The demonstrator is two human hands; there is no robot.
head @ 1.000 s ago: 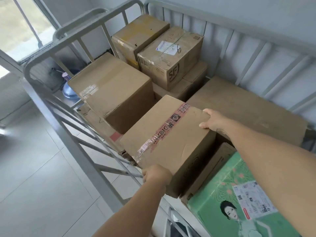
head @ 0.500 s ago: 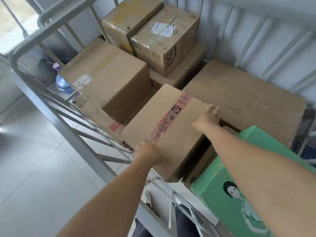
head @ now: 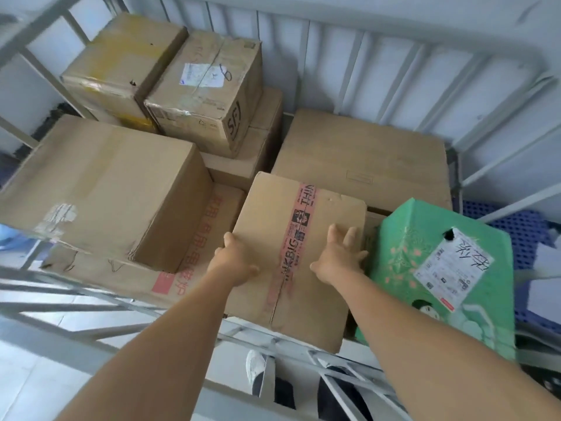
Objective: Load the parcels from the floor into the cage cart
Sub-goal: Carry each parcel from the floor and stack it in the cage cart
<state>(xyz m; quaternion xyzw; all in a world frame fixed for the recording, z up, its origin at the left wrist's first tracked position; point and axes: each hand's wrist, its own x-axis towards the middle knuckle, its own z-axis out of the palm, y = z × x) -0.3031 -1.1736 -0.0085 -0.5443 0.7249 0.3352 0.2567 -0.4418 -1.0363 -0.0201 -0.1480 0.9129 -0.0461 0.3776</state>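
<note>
both hands on the pink-taped parcel [head: 303, 256], which sits inside the cage cart [head: 364, 56].
left hand [head: 235, 258] holds the parcel's left edge, fingers curled over that edge, thumb on top. right hand [head: 340, 256] lies flat on the parcel's top near its right edge, fingers [head: 349, 235] spread and straight, grasping nothing. parcel is between a flat red-printed box [head: 200, 253] on the left and a green box [head: 440, 268] with a white label on the right; its near end is at the cart's front rail [head: 288, 344]. a large brown box [head: 106, 189] sits on the red-printed box. behind: a wide flat box [head: 364, 159], an sf box [head: 209, 92] and a yellow-taped box [head: 121, 59], stacked on lower boxes. person's shoe [head: 255, 366] shows below the rail.
</note>
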